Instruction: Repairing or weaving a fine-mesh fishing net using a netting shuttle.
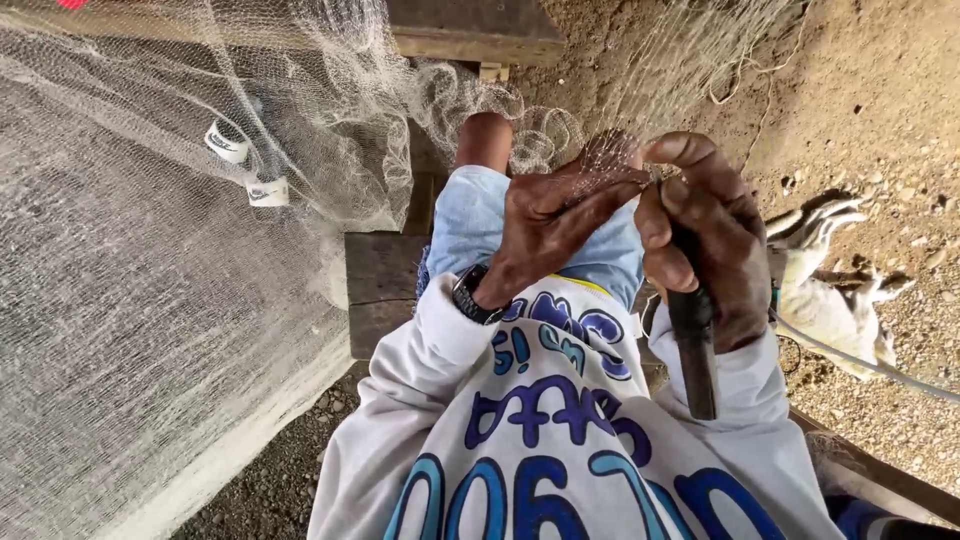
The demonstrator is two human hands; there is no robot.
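Observation:
A fine pale fishing net (150, 300) hangs over the left side and runs across my lap up to my hands. My left hand (555, 225), with a dark wristwatch (472, 295), pinches a gathered bit of mesh (600, 160) between its fingers. My right hand (715, 235) is closed around a dark, narrow tool handle (693, 350) that points down toward my body. Its thumb and forefinger meet the same bit of mesh right beside my left fingertips. The tool's working end is hidden inside the fist.
Two small white floats (268, 190) are tied into the net at the upper left. A dark wooden plank (380, 280) lies under my knee in light blue shorts (470, 215). A crumpled white cloth (830, 295) and a thin cord (880, 368) lie on gravelly ground (890, 120) at right.

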